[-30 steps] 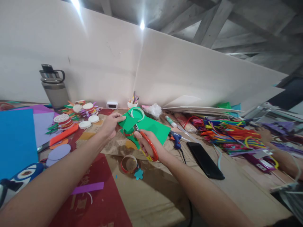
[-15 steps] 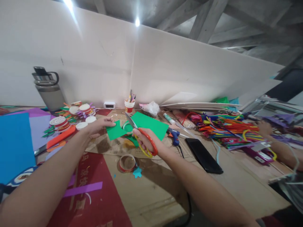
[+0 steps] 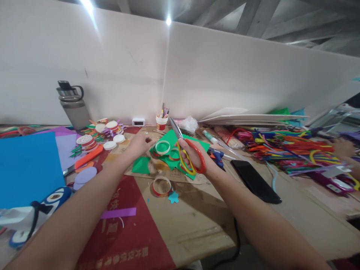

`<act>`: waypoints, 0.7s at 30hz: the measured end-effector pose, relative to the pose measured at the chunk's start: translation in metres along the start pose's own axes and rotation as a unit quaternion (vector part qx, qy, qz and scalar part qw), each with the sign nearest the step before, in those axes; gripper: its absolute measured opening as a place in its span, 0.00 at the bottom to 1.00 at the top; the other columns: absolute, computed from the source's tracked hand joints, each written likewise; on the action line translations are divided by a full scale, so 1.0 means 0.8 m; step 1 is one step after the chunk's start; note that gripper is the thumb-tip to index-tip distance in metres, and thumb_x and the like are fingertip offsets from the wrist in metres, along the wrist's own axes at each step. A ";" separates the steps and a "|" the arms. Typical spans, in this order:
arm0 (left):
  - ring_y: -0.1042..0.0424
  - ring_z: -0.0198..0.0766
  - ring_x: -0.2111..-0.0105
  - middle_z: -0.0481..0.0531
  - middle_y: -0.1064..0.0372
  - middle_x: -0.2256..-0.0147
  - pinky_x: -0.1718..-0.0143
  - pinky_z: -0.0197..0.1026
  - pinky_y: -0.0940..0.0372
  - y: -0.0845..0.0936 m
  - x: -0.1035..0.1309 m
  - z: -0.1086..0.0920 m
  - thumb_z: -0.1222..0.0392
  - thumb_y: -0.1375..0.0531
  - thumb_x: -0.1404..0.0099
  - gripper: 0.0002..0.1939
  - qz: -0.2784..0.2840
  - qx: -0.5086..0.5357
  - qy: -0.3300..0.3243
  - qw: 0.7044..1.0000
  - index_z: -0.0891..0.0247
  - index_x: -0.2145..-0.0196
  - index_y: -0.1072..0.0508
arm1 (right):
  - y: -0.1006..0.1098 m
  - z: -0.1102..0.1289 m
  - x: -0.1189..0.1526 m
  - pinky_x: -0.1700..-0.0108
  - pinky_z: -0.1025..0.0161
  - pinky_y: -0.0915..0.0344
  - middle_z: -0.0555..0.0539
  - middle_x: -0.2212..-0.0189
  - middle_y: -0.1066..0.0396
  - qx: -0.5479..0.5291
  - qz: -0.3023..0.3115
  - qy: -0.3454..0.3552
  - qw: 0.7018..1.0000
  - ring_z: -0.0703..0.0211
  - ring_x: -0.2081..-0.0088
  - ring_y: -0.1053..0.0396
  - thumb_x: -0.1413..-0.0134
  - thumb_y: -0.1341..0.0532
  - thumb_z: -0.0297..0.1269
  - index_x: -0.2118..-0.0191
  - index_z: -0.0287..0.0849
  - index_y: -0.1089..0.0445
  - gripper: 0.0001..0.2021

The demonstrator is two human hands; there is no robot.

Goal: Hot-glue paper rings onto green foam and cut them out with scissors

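Observation:
My right hand point(image 3: 191, 154) holds scissors point(image 3: 200, 157) with one red and one yellow handle, their blades pointing up and away. My left hand point(image 3: 142, 144) is raised over the brown paper, its fingers curled; whether anything small is between them cannot be made out. Below it lies a green paper piece point(image 3: 141, 165). Between my hands, cardboard rings point(image 3: 162, 147) rest on a larger green sheet point(image 3: 200, 141). Nearer to me, another ring point(image 3: 162, 187) sits beside a light-blue paper flower point(image 3: 173, 197).
A bottle point(image 3: 74, 110), blue sheet point(image 3: 29, 165) and orange cutter point(image 3: 89, 156) are at left. A glue gun point(image 3: 216, 156), phone point(image 3: 254, 180) and pipe cleaners point(image 3: 292, 146) lie right, near another person's hand point(image 3: 343, 148). A pen cup point(image 3: 161, 123) stands behind.
The green piece has left my left hand and lies on the brown paper. The scissors' blades now point more upward, and more rings show. The view has shifted, moving the table items rightward.

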State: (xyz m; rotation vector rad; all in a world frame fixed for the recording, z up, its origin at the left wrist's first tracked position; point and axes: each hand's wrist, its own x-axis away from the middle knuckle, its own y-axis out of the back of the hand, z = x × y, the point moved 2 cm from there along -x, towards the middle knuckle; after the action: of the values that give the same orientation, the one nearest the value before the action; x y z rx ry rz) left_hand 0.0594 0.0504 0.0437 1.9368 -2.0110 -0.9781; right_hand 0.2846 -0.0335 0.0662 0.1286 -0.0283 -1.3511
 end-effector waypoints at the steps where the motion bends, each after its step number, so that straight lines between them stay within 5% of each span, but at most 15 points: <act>1: 0.40 0.38 0.77 0.49 0.35 0.82 0.73 0.38 0.52 -0.008 -0.001 -0.002 0.53 0.32 0.52 0.11 -0.004 -0.006 -0.004 1.000 0.59 0.83 0.27 | -0.002 0.000 0.001 0.85 0.68 0.46 0.57 0.81 0.43 0.001 0.004 0.003 1.000 0.69 0.85 0.45 0.44 0.43 0.60 0.71 0.46 0.44 0.21; 7: 0.46 0.37 0.80 0.46 0.47 0.87 0.72 0.40 0.55 -0.032 -0.003 -0.009 0.61 0.34 0.52 0.16 -0.006 -0.053 -0.023 0.998 0.59 0.90 0.35 | -0.004 0.004 0.006 0.86 0.69 0.45 0.58 0.82 0.42 0.024 -0.005 0.001 1.000 0.68 0.85 0.44 0.46 0.41 0.60 0.70 0.46 0.42 0.21; 13: 0.39 0.38 0.78 0.49 0.36 0.82 0.71 0.40 0.51 -0.009 -0.001 -0.035 0.61 0.36 0.50 0.10 0.008 -0.090 -0.058 0.994 0.59 0.85 0.30 | 0.008 0.008 0.002 0.86 0.70 0.45 0.58 0.81 0.42 0.031 -0.030 0.018 0.999 0.69 0.85 0.43 0.44 0.42 0.57 0.66 0.45 0.37 0.19; 15: 0.38 0.38 0.79 0.49 0.35 0.82 0.72 0.40 0.51 0.002 0.002 -0.043 0.59 0.35 0.50 0.11 0.045 -0.098 -0.065 0.992 0.59 0.85 0.29 | 0.014 0.009 0.000 0.86 0.70 0.46 0.58 0.81 0.42 0.028 -0.043 0.018 0.998 0.69 0.85 0.44 0.43 0.42 0.56 0.66 0.44 0.36 0.18; 18: 0.40 0.36 0.83 0.47 0.35 0.84 0.75 0.39 0.52 0.009 0.009 -0.045 0.56 0.32 0.51 0.12 0.184 -0.135 -0.059 0.972 0.59 0.85 0.28 | 0.022 0.010 -0.003 0.86 0.70 0.46 0.58 0.82 0.42 0.027 -0.065 0.017 0.997 0.69 0.85 0.43 0.43 0.42 0.57 0.66 0.44 0.37 0.19; 21: 0.40 0.35 0.85 0.46 0.35 0.86 0.78 0.38 0.53 0.011 0.011 -0.036 0.55 0.27 0.61 0.13 0.227 -0.100 -0.040 0.968 0.58 0.86 0.28 | 0.029 0.008 -0.007 0.87 0.69 0.45 0.58 0.82 0.42 0.019 -0.075 0.026 0.997 0.68 0.85 0.42 0.44 0.42 0.58 0.67 0.44 0.38 0.20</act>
State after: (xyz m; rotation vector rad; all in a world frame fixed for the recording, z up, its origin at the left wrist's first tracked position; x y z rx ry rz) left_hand 0.0668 0.0317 0.0682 1.2699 -2.1626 -1.0945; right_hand 0.3051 -0.0238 0.0756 0.2007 -0.0008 -1.4970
